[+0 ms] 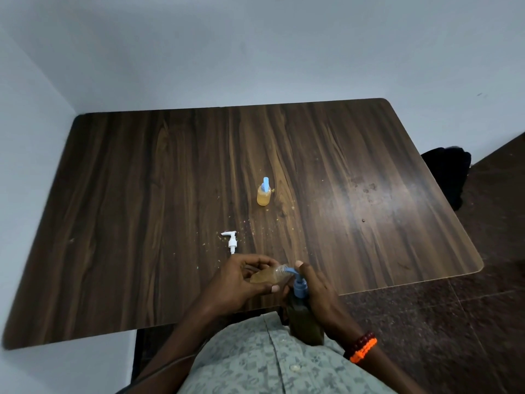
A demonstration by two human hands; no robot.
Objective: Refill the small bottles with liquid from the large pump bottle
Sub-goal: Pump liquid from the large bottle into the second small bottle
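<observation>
My left hand [244,282] holds a small clear bottle [270,275] tilted on its side, part full of amber liquid, its open mouth against the blue pump spout. My right hand [318,291] grips the large dark pump bottle [305,322] near the table's front edge, with the thumb on its blue pump head [298,282]. A second small bottle [263,194], filled with orange liquid and topped by a blue pump, stands upright in the middle of the table. A loose white pump top [231,241] lies on the table just beyond my left hand.
The dark wood table [142,194] sits in a corner against white walls, with small crumbs scattered near its middle. A dark object [449,172] sits off the table's right edge above the dark floor.
</observation>
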